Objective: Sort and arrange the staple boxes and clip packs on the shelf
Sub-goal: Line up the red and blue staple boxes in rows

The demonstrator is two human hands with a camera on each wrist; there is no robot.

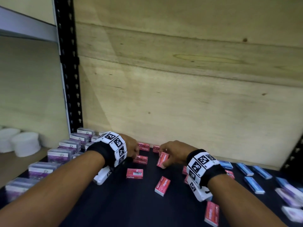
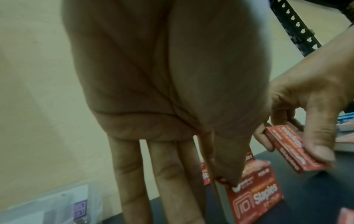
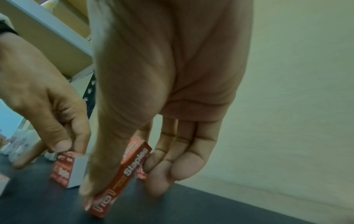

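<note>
My left hand pinches the top of a red staple box that stands on the black shelf mat; thumb and forefinger meet on it while the other fingers hang straight. My right hand grips a second red staple box, tilted, its lower end close to the mat. Two more red boxes stand against the back wall just beyond both hands. Other red boxes lie loose nearer me.
Rows of clear purple clip packs fill the left side of the mat. Blue staple boxes and more purple packs lie scattered at the right. A black slotted upright and the wooden back wall bound the shelf.
</note>
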